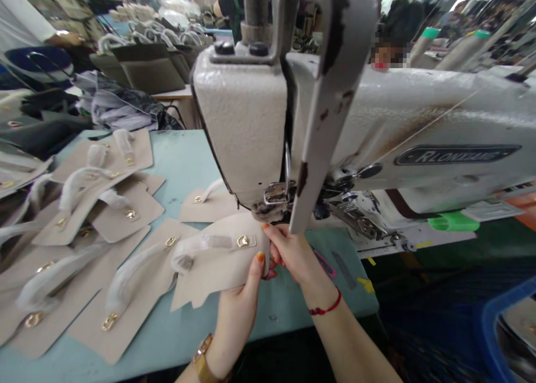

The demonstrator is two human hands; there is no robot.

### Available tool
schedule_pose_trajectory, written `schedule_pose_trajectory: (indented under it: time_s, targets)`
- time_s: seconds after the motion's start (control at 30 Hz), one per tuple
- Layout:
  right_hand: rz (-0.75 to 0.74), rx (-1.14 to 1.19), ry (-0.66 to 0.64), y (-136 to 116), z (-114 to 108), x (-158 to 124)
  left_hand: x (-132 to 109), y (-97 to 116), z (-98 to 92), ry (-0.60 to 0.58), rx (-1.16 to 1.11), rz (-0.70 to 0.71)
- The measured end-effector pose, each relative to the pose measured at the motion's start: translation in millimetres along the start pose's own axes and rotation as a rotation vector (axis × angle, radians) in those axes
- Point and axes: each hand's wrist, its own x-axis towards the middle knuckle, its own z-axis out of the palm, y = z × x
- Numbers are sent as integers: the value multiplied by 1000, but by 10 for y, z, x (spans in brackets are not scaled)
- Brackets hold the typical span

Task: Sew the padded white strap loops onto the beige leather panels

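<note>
A beige bag panel (218,263) with a wrapped handle and a gold ring fitting sits under the head of a white sewing machine (335,120). My left hand (245,293) pinches the panel's right edge, thumb on top. My right hand (288,252) grips the same edge right beside it, fingers curled under, just below the machine's presser foot (272,201). A red cord circles my right wrist and a gold watch my left.
Several more beige panels with wrapped handles (84,226) lie spread over the pale blue table (180,159) to the left. Dark bags and grey cloth (125,101) are piled behind. A blue bin (502,321) stands at lower right. A co-worker sits behind the machine.
</note>
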Motion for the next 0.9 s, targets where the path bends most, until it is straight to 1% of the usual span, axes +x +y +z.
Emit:
schedule_pose_trajectory:
  time_s: [0.07,0.13,0.2,0.23,0.27,0.3,0.33,0.37,0.4,0.43,0.47,0.5,0.57,0.6,0.63,0.67,0.7,0.77,0.8,0.83,0.87,0.9]
  targets:
    - [-11,-35,-22,-32,-41,-2,-9,-20,66,21,2,9]
    - [-37,-81,-41,-44,-75,-40,-12,-72,114,21,-3,-15]
    - [-62,-145,-61,-17,-135,-125,-37,-140,134,-24,-29,-63]
    - [-79,-196,-50,18,-185,-184,-66,-167,125,-84,-42,-80]
    - [-103,-260,-15,71,-253,-249,-107,-182,98,-171,-48,-85]
    - [-140,-342,55,144,-340,-318,-156,-180,47,-286,-43,-73]
    - [-193,-444,155,235,-444,-386,-205,-156,-29,-416,-21,-39]
    - [-251,-552,257,342,-560,-449,-243,-108,-132,-547,16,20]
    - [-310,-667,346,459,-680,-503,-256,-37,-258,-649,67,94]
    - [-350,-798,398,581,-797,-547,-233,53,-401,-698,131,186]
    - [-378,-931,423,701,-901,-580,-162,159,-551,-668,200,292]
    - [-396,-1058,445,810,-984,-601,-36,272,-698,-555,290,377]
    - [-419,-1271,484,976,-1074,-616,369,482,-934,-225,492,547]
    - [-423,-1356,495,1027,-1083,-612,629,561,-1006,-121,599,586]
    - [-425,-1425,497,1057,-1076,-604,905,614,-1042,-75,696,593]
    - [-423,-1477,486,1068,-1060,-594,1178,640,-1044,-83,785,611]
    - [-419,-1511,472,1065,-1044,-586,1430,642,-1019,-125,837,627]
    - [-411,-1509,457,1039,-1042,-583,1813,603,-933,-278,927,596]
    - [-413,-1465,467,1022,-1062,-593,1927,583,-896,-328,954,579]
    - [-412,-1390,489,1005,-1094,-613,1987,577,-879,-363,971,562]
    - [-404,-1289,516,986,-1133,-643,1996,591,-891,-371,981,555]
    - [-385,-1176,541,960,-1171,-682,1960,629,-936,-345,987,556]
